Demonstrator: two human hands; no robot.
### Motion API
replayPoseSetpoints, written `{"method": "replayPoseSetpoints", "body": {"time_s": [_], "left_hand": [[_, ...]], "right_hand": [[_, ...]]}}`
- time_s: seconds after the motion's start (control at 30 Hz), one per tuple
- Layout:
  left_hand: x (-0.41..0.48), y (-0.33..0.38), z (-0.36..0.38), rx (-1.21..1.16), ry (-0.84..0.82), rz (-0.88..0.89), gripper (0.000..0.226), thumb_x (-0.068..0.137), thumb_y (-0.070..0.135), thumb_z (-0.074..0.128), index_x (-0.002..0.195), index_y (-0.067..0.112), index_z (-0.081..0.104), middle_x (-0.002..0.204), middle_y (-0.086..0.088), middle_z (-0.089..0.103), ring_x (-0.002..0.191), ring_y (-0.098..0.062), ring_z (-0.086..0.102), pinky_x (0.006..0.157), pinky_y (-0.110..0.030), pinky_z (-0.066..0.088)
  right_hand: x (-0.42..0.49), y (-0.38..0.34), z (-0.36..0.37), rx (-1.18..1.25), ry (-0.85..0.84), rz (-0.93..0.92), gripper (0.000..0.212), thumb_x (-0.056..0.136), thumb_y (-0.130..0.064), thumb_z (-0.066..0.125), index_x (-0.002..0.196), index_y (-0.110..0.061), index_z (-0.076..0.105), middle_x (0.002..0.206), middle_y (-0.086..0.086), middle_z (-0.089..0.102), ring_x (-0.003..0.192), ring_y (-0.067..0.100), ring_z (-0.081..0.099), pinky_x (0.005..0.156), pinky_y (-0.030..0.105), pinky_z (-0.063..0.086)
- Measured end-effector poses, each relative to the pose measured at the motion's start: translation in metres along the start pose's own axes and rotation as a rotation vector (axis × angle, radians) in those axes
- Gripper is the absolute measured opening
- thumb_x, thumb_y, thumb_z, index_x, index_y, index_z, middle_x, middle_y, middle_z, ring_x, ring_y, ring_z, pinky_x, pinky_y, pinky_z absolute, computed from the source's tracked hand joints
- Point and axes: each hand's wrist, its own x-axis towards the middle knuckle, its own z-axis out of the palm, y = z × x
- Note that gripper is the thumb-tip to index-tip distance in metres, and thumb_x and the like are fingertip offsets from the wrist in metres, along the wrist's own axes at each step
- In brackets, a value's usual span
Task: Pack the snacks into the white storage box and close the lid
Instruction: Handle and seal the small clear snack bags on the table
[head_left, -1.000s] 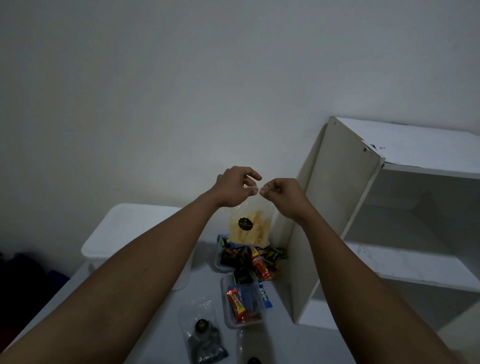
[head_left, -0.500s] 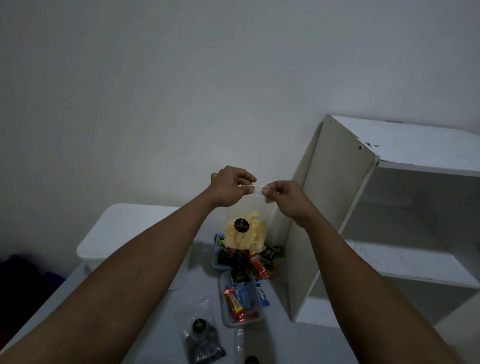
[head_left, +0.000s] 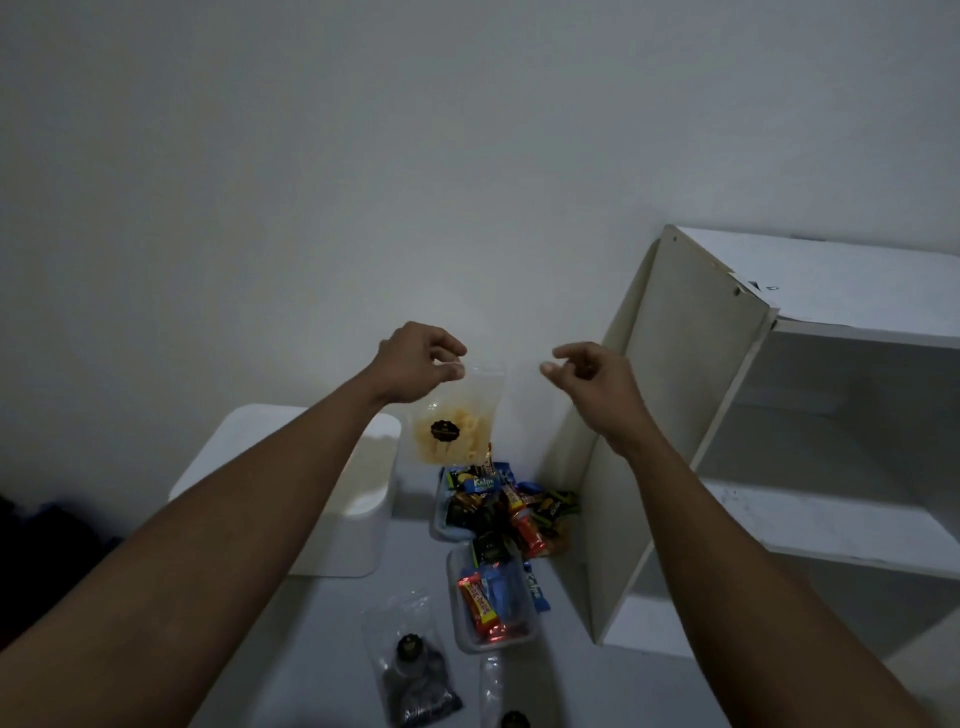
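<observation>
Head view: left grip (head_left: 415, 366) is pinching a clear bag (head_left: 475, 410) of yellow snacks, black sticker (head_left: 445, 430) showing. Right grip (head_left: 592, 382) is hanging loose.

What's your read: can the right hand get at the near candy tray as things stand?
Probably yes. The right hand holds nothing, and the near candy tray lies uncovered below, nothing between them; the bag of yellow snacks hangs from the left hand.
</observation>
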Motion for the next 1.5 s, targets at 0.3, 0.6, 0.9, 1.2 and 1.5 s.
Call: {"method": "replayPoseSetpoints", "body": {"time_s": [0.3,0.6,0.9,1.2,1.5], "left_hand": [[-0.006,0.031,0.015,-0.100,-0.078,0.063,0.041,0.075,0.020,0.085,0.111,0.017,0.066,0.081,0.003,0.076,0.080,-0.006,0.070,0.082,-0.028,0.051],[-0.015,0.018,0.009,-0.462,0.102,-0.075,0.016,0.080,0.009,0.079,0.094,0.005,0.072,0.093,0.001,0.073,0.078,0.002,0.068,0.070,-0.012,0.050],[-0.015,0.039,0.024,-0.532,0.076,-0.028,0.031,0.090,0.011,0.068,0.120,0.019,0.066,0.087,0.006,0.070,0.089,-0.005,0.065,0.083,-0.017,0.048],[-0.019,0.052,0.028,-0.528,0.103,0.010,0.048,0.088,0.004,0.069,0.134,0.012,0.056,0.084,0.006,0.072,0.062,0.007,0.058,0.091,-0.024,0.048],[-0.021,0.050,0.031,-0.537,0.081,0.000,0.034,0.088,0.001,0.068,0.121,0.011,0.065,0.083,0.002,0.074,0.088,-0.004,0.070,0.094,-0.025,0.050]], "right_hand": [[0.014,-0.012,0.032,-0.352,-0.276,-0.058,0.018,0.090,-0.027,0.069,0.098,-0.011,0.074,0.089,-0.002,0.071,0.080,0.005,0.063,0.069,0.020,0.045],[0.013,-0.007,0.005,-0.178,-0.101,0.001,0.010,0.094,-0.018,0.064,0.087,-0.011,0.068,0.071,-0.003,0.061,0.069,0.011,0.057,0.067,0.024,0.044],[0.019,-0.025,0.019,-0.314,-0.217,-0.078,0.020,0.090,-0.030,0.069,0.099,-0.013,0.073,0.094,0.001,0.072,0.087,0.015,0.066,0.078,0.030,0.052],[0.019,-0.034,0.031,-0.271,-0.210,-0.074,0.013,0.093,-0.022,0.065,0.094,-0.011,0.071,0.088,0.003,0.069,0.079,0.012,0.061,0.069,0.026,0.047],[0.015,-0.028,0.036,-0.272,-0.235,-0.079,0.012,0.094,-0.019,0.063,0.087,-0.011,0.067,0.077,-0.003,0.063,0.074,0.014,0.057,0.069,0.028,0.046]]}}
